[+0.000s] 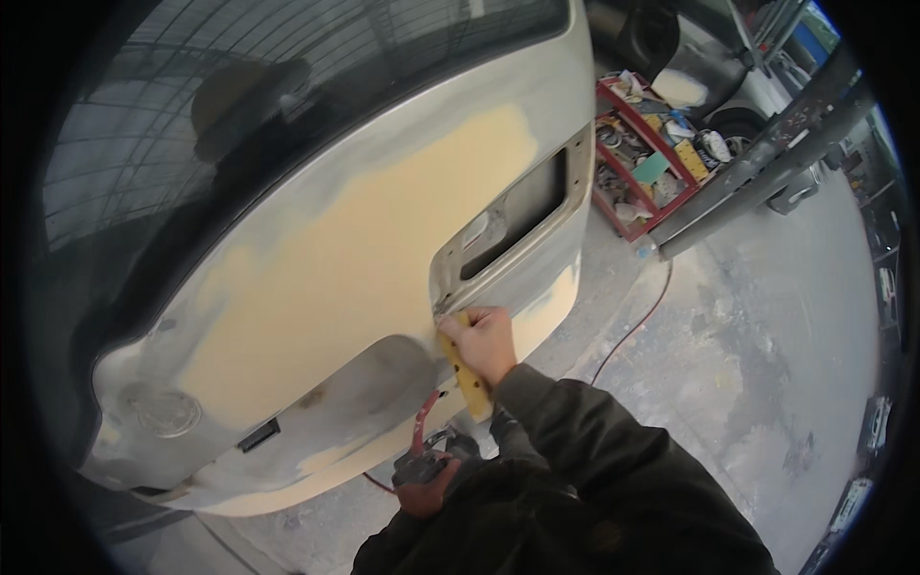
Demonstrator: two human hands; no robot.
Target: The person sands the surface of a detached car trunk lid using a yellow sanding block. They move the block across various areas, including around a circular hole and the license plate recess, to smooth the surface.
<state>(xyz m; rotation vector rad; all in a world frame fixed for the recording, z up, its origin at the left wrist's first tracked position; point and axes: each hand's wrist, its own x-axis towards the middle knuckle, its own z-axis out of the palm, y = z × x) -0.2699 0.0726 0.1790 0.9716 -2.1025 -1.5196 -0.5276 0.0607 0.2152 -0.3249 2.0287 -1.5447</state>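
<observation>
- Right hand (491,345) pinches a yellow holed strip (469,385) by the lower corner of the opening (513,225) in the car panel (335,259).
- Left hand (428,494) grips a dark tool (419,468), low near the panel.

One head-worn fisheye camera is looking down at close range onto the vehicle panel (316,287). Its view is covering the lower edge and the floor (709,335) beyond the right edge.

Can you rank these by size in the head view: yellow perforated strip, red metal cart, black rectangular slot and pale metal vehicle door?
1. Pale metal vehicle door
2. Red metal cart, though farther away
3. Yellow perforated strip
4. Black rectangular slot
</observation>
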